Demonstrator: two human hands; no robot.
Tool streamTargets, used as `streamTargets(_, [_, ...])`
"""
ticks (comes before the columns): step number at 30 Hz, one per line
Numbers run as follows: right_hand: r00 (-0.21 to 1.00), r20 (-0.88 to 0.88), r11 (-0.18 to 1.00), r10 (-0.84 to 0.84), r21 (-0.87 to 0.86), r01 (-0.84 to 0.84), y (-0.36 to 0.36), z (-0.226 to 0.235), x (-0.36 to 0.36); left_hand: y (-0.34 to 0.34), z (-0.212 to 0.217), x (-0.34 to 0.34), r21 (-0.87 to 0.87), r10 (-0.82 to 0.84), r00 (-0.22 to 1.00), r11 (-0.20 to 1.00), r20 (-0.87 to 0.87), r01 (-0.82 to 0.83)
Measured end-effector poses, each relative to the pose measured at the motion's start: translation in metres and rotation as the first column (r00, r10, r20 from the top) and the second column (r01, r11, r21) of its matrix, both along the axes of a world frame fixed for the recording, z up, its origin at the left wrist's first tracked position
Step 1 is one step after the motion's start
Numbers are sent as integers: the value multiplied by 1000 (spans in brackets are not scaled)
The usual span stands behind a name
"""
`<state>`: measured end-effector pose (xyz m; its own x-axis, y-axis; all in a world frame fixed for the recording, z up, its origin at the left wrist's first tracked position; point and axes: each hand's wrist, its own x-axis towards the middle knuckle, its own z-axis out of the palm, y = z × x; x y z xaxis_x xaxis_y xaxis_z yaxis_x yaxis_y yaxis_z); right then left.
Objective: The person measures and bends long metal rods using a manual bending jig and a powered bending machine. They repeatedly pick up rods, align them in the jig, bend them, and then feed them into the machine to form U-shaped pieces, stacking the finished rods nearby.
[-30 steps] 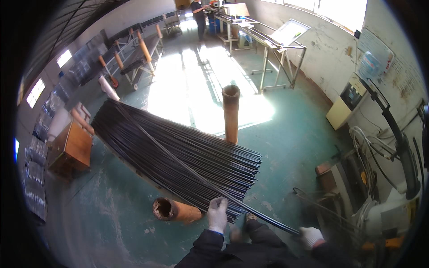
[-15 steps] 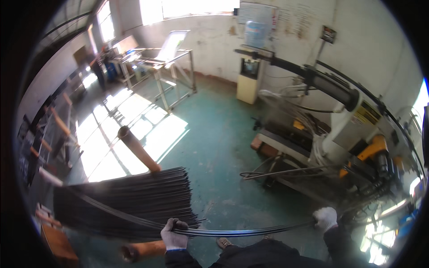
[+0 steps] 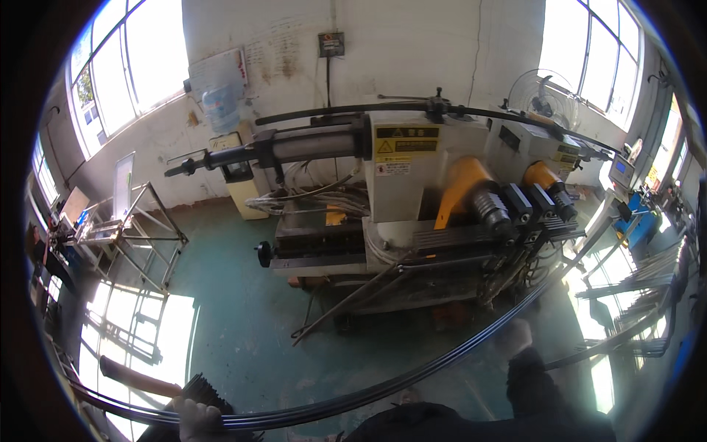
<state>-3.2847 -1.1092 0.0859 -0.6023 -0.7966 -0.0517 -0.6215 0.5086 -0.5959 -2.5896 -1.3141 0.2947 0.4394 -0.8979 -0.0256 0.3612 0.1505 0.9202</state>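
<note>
A bundle of long, thin, dark metal rods (image 3: 383,390) runs in front of me, from the lower left up toward the right. My left hand (image 3: 197,420), in a pale work glove, is closed around the rods near the lower left edge. My right hand (image 3: 515,337), also gloved, is just below the rods on the right. Motion smears its fingers, so whether it grips anything is unclear. Behind my left hand, the dark ends of a rod pile (image 3: 202,394) show beside a brown tube (image 3: 136,377).
A large machine (image 3: 401,184) with orange parts and a long horizontal shaft stands across the middle. A metal frame table (image 3: 132,236) and a water dispenser (image 3: 243,184) are at the left. More rods (image 3: 633,283) rest on a rack at the far right.
My view has swung to the right, bringing the machine to the middle. The left hand still grips the rods. The right hand has become blurred beside them.
</note>
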Motion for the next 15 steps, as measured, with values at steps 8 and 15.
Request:
streamTargets(8, [103,928,465,358,-273,842,-47,51,-13,-107,-29,-173,-194,-483,785,790,387,581])
streamTargets(15, [316,948,121,37,-319,940,-25,72,-129,-202,-37,-187,-127,-248,752,907,611,402])
